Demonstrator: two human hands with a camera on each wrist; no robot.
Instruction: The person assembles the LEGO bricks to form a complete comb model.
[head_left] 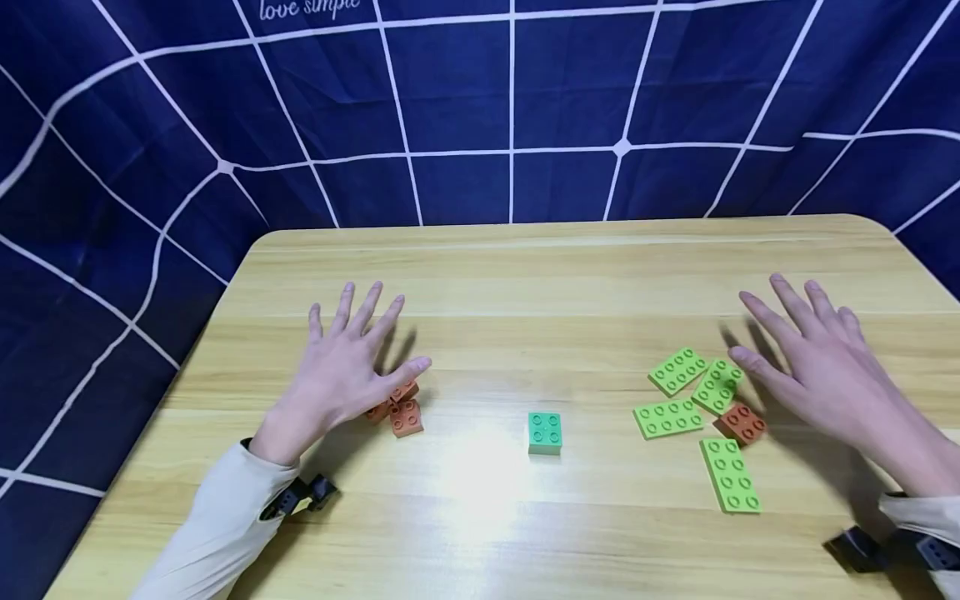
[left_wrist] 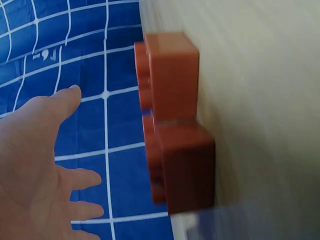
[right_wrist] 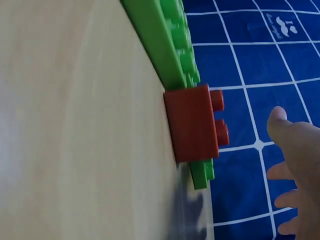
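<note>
The left hand (head_left: 341, 375) was positioned above the tabletop (head_left: 465, 292) with its grip released: the fingers were straight and spread, and nothing was held. Orange bricks (head_left: 407, 418) lay in a close group below its thumb side, partly covered by the hand in the head view; the left wrist view showed a gap between hand and bricks. The right hand (head_left: 825, 367) was likewise raised above the tabletop, grip released, fingers extended and grasping nothing. Toward its thumb side lay four lime bricks (head_left: 669, 418) and a red brick (head_left: 742, 423). Three lime bricks were grouped on the far side of the red brick; the fourth lay on its near side. A green brick (head_left: 545, 429) stood alone between the two groups, studs upward. A blue cloth (head_left: 450, 100) with white grid lines hung beyond the far edge of the tabletop
</note>
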